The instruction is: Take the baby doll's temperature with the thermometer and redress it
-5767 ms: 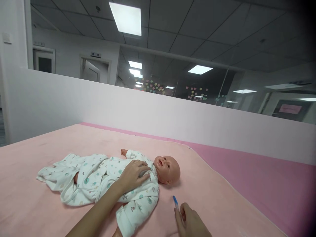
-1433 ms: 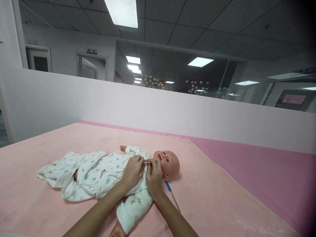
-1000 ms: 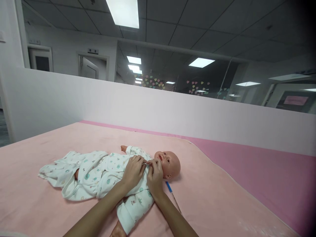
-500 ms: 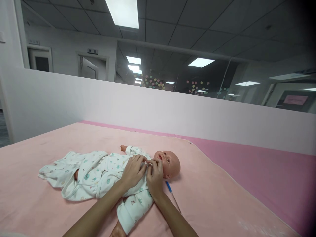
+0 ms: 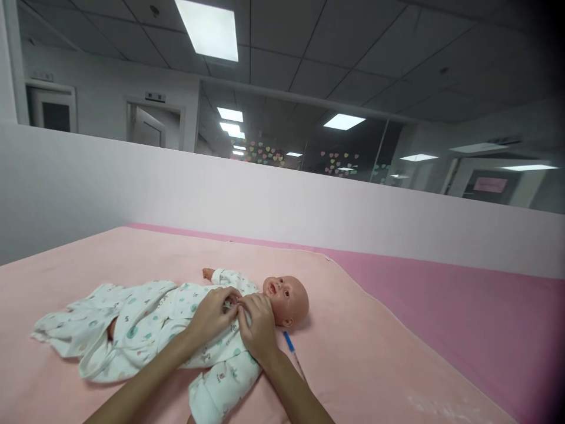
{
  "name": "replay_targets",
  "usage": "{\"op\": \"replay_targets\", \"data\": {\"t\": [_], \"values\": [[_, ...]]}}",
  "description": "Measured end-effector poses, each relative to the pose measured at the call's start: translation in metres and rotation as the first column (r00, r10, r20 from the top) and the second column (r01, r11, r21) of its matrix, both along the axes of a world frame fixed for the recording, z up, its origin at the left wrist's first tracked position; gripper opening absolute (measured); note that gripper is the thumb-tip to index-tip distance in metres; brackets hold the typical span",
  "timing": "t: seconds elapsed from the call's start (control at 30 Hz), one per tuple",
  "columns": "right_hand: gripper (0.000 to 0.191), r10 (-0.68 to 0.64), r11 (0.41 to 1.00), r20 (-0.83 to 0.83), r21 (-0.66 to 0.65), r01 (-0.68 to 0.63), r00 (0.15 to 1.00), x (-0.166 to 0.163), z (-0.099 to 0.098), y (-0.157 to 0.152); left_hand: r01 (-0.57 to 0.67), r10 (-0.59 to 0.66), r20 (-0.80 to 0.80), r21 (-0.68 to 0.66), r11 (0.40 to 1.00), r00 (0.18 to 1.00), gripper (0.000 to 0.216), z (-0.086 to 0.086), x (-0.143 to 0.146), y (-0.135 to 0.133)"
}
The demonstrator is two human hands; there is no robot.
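A baby doll (image 5: pixel 285 297) lies on its back on a light pink blanket (image 5: pixel 375 359), head to the right. It wears a white printed romper (image 5: pixel 145 324). My left hand (image 5: pixel 212 312) and my right hand (image 5: pixel 256 324) meet on the doll's chest just below the chin. Both have their fingers curled and pinching the romper's fabric at the neckline. A thin stick with a blue tip (image 5: pixel 291 347) rests on the blanket beside my right wrist, near the doll's head.
A darker pink mat (image 5: pixel 463 318) shows beyond the blanket on the right. A low white partition wall (image 5: pixel 309 206) runs along the far side. Behind it are glass office walls with heart stickers and doors at the left.
My right hand left the blue-tipped stick on the blanket and joined the left on the doll's chest. Since half a second ago, both hands keep pinching the neckline; the view shifted slightly.
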State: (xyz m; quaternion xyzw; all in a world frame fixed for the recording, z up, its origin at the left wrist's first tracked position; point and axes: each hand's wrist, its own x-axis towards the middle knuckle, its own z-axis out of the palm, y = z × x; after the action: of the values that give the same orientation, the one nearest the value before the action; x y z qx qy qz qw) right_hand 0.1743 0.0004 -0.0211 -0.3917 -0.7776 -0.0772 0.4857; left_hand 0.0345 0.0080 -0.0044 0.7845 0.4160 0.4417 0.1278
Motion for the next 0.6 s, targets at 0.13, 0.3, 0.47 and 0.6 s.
{"op": "replay_targets", "data": {"t": [0.13,0.3,0.47,0.6], "values": [[0.007,-0.031,0.999,0.021,-0.004,0.031,0.999,-0.003,-0.001,-0.002,0.117,-0.108,0.101,-0.087,0.989,0.989,0.021,-0.002,-0.019,-0.001],[0.006,-0.059,0.998,0.029,-0.013,0.059,0.998,-0.005,-0.002,-0.004,0.016,-0.017,0.057,0.013,1.0,0.998,0.019,-0.002,-0.023,-0.009],[0.006,-0.043,0.999,0.049,-0.004,0.043,0.998,-0.004,0.0,-0.004,0.032,-0.031,0.121,-0.003,0.999,0.992,0.025,-0.006,-0.018,-0.009],[0.007,0.011,1.0,0.073,-0.027,-0.009,0.997,-0.004,0.0,-0.004,0.066,-0.048,0.2,-0.082,0.994,0.979,0.028,-0.008,-0.019,-0.004]]}}
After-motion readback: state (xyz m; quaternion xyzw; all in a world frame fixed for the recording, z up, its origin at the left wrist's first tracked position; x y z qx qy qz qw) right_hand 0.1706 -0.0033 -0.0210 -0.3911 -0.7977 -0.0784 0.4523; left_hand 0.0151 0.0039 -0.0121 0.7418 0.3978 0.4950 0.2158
